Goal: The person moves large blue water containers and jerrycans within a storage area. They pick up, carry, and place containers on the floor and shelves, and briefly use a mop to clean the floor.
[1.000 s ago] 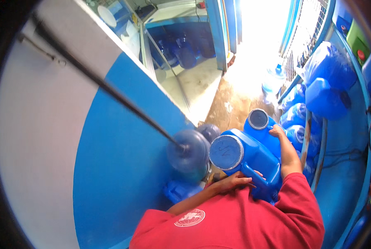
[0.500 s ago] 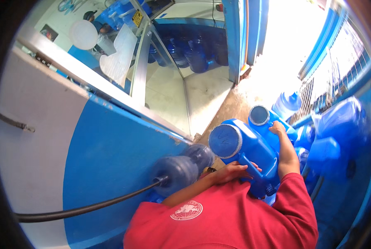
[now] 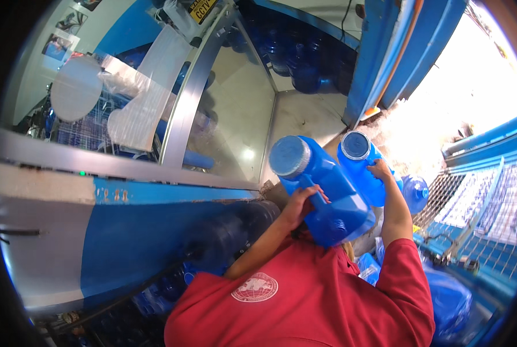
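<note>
My left hand (image 3: 302, 203) is wrapped round the handle of a large blue water jug (image 3: 342, 203). The jug leans, its wide capped mouth toward the far left and its small threaded spout toward me. Just right of it, my right hand (image 3: 381, 169) grips a second blue jug (image 3: 359, 173) by its handle, with the fingers partly hidden. That jug has a round cap with a pale rim. Its lower part is covered by the first jug and my forearm.
A glass partition with a metal frame (image 3: 183, 110) stands at the left above a blue-and-white wall (image 3: 137, 237). Clear round bottles (image 3: 212, 231) line the wall's foot. A round bottle (image 3: 414, 194) and wire-mesh gate (image 3: 432, 202) are at right. A bright doorway opens ahead.
My left fingers, loosely at the handle before, have closed round it. The left jug has lifted and tilted. My view has shifted toward the doorway, and both jugs have come along.
</note>
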Demonstrator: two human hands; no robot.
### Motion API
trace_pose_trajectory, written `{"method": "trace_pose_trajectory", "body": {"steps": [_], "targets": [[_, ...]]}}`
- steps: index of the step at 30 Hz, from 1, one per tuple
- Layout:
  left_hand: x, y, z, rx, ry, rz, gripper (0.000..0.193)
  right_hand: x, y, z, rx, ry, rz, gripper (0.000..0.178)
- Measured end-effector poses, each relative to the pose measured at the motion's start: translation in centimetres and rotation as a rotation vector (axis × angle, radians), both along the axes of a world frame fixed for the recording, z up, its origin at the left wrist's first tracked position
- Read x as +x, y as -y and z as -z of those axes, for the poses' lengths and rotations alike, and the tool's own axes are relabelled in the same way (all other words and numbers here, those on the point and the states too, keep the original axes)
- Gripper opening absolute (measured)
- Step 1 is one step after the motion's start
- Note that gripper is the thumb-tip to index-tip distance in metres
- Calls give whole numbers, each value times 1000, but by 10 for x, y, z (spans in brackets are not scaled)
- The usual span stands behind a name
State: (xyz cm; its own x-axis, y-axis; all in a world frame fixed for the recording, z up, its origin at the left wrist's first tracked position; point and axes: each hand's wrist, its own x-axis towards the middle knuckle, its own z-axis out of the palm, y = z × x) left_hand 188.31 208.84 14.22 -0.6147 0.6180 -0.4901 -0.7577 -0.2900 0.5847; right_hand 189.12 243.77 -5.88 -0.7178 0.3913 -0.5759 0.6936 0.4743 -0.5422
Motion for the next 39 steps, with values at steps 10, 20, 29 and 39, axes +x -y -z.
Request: {"method": "trace_pose_trajectory", "body": {"steps": [10, 20, 29, 39], "targets": [[-230, -44, 91, -90, 155, -109, 16, -208, 2, 39, 172, -73, -204, 53], [-382, -88, 227, -693, -123, -38, 22, -355, 7, 129, 40, -10, -27, 48], [-502, -129, 349, -985, -231, 235, 24, -414, -31, 268, -141, -123, 345, 41], [-534, -146, 448, -1200, -401, 255, 60, -453, -61, 269, -364, -240, 503, 22]]}}
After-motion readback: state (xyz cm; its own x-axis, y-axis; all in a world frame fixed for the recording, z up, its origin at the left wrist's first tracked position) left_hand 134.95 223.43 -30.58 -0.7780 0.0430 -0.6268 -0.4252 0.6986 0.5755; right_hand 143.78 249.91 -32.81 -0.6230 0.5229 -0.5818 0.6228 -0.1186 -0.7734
